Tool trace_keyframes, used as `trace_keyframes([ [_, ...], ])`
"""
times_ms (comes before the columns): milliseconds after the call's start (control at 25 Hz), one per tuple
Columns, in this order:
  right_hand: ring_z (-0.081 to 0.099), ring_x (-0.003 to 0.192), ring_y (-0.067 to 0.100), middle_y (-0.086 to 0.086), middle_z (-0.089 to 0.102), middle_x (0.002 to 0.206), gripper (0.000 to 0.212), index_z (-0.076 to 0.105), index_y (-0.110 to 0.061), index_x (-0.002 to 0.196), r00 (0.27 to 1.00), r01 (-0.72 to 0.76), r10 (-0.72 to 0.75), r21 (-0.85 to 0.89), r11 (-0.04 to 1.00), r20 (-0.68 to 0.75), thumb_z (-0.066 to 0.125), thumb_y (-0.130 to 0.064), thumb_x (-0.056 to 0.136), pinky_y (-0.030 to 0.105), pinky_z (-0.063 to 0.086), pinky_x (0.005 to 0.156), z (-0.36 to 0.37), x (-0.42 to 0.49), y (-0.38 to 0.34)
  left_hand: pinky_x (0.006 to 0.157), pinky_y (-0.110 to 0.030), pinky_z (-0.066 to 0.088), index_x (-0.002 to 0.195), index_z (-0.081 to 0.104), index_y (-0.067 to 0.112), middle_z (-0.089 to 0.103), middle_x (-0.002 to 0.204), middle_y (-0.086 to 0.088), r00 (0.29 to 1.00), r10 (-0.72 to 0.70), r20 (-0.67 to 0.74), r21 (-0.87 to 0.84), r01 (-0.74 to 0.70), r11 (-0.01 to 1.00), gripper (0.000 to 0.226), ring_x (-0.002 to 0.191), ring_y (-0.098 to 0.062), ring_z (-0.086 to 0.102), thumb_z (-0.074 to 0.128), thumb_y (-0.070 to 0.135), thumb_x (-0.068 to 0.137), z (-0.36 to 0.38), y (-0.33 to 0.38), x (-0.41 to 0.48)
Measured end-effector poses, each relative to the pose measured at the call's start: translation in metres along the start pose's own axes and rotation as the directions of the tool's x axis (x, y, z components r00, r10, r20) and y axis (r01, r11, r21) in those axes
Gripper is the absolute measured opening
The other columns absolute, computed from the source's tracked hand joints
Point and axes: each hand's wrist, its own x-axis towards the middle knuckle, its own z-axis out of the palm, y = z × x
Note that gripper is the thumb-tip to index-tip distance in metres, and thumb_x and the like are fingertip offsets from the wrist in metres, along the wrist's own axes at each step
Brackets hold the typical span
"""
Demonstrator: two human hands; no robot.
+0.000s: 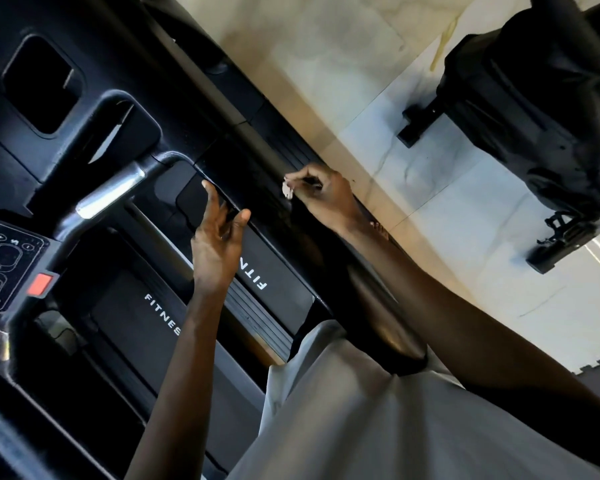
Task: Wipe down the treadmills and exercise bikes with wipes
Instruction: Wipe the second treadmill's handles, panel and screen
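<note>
marble floor (447, 209) flanks the black treadmill (278, 306), left hand (219, 244) open, right hand (323, 195) pinching a wipe (287, 191).

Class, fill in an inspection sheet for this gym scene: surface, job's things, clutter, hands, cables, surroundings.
Surface: black treadmill, side rail with white FITNESS lettering.
Job's things: small crumpled white wipe, above the treadmill's edge.
Clutter: nothing seen.
Hands: left hand open, fingers straight, reaching toward the black console; contact unclear. Right hand pinches the wipe.
Cables: nothing seen.
Surroundings: pale marble-look floor tiles; a second black exercise machine standing on them; red button on the console.
</note>
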Motion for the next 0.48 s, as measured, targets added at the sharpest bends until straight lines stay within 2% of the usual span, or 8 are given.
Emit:
trace_keyframes([
  [120, 0.069, 0.099, 0.007, -0.007, 0.071, 0.104, 0.012, 0.067, -0.027, 0.093, 0.978, 0.210, -0.210, -0.060, 0.976, 0.017, 0.071, -0.017, 0.089, 0.037, 0.057, 0.087, -0.007, -0.031, -0.002, 0.110, -0.033, 0.047, 0.160, 0.011, 0.040, 0.062, 0.140, -0.002, 1.000, -0.013, 0.019, -0.003, 0.014, 1.000, 0.081, 0.128, -0.011, 0.058, 0.058, 0.058, 0.096, 0.000, 0.000, 0.002],
  [200, 0.067, 0.099, 0.007, -0.007, 0.067, 0.105, 0.009, 0.070, -0.022, 0.096, 0.959, 0.284, -0.279, -0.139, 0.949, 0.053, 0.069, -0.016, 0.090, 0.035, 0.056, 0.086, -0.006, -0.044, -0.001, 0.103, -0.017, 0.047, 0.160, 0.021, 0.032, 0.062, 0.138, 0.000, 1.000, 0.015, 0.009, 0.007, -0.015, 1.000, 0.077, 0.118, 0.002, 0.061, 0.060, 0.050, 0.096, -0.006, 0.001, 0.002],
  [320, 0.066, 0.101, 0.008, -0.006, 0.066, 0.108, 0.013, 0.074, -0.015, 0.103, 0.928, 0.372, -0.367, -0.229, 0.900, 0.064, 0.068, -0.014, 0.091, 0.030, 0.055, 0.087, 0.001, -0.057, 0.000, 0.095, -0.005, 0.044, 0.151, 0.044, 0.010, 0.043, 0.154, -0.007, 0.992, 0.100, -0.082, 0.020, -0.098, 0.995, 0.060, 0.110, 0.021, 0.054, 0.065, 0.029, 0.098, -0.020, 0.001, 0.011],
  [400, 0.066, 0.097, 0.008, -0.005, 0.065, 0.109, 0.014, 0.073, -0.015, 0.104, 0.938, 0.339, -0.345, -0.244, 0.909, 0.020, 0.067, -0.015, 0.093, 0.030, 0.056, 0.084, 0.009, -0.051, -0.010, 0.091, -0.005, 0.046, 0.152, 0.041, 0.010, 0.038, 0.155, 0.004, 0.990, 0.096, -0.103, -0.012, -0.098, 0.995, 0.063, 0.107, 0.011, 0.060, 0.067, 0.025, 0.097, -0.025, 0.000, 0.025],
  [480, 0.065, 0.095, 0.009, -0.004, 0.064, 0.110, 0.014, 0.073, -0.015, 0.106, 0.957, 0.276, -0.289, -0.272, 0.922, -0.005, 0.065, -0.015, 0.093, 0.031, 0.056, 0.079, 0.021, -0.039, -0.026, 0.090, -0.009, 0.048, 0.158, 0.029, 0.018, 0.043, 0.142, 0.024, 0.991, 0.071, -0.110, -0.057, -0.078, 0.995, 0.076, 0.105, 0.002, 0.065, 0.070, 0.030, 0.095, -0.027, 0.001, 0.035],
])
